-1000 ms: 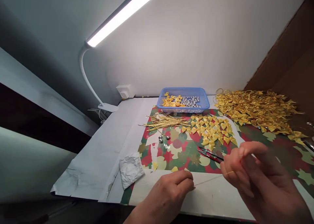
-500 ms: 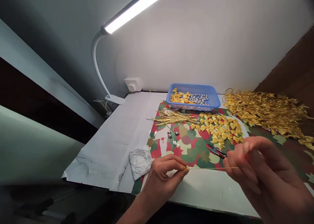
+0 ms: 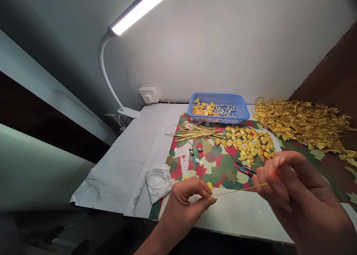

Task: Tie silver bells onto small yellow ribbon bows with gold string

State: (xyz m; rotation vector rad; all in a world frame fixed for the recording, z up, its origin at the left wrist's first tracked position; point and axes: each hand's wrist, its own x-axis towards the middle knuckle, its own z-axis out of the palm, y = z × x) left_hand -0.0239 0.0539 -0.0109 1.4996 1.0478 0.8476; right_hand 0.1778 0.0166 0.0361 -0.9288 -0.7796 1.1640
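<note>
A thin gold cord (image 3: 237, 190) runs between my two hands, sagging a little. My left hand (image 3: 189, 199) pinches its left end between thumb and fingertips. A small yellow piece (image 3: 210, 186) shows just behind those fingertips; I cannot tell whether it is a bow or part of the printed sheet. My right hand (image 3: 292, 188) is closed around the cord's other end, its fingers curled. Dark-bladed snips (image 3: 244, 168) lie just past my right fingers. Several yellow ribbon bows (image 3: 249, 143) are spread behind them.
A blue basket (image 3: 245, 111) by the wall holds bows and silver bells. Gold cords (image 3: 198, 133) lie before it, with a few loose bells (image 3: 191, 151). A pile of gold pieces (image 3: 301, 124) is at right. Crumpled white paper (image 3: 158, 182) and a lamp (image 3: 104, 65) are left.
The cord has gone from taut and nearly level to slightly slack and slanting. My left fingertips have dipped a little and my right hand has risen slightly. The view has shifted slightly.
</note>
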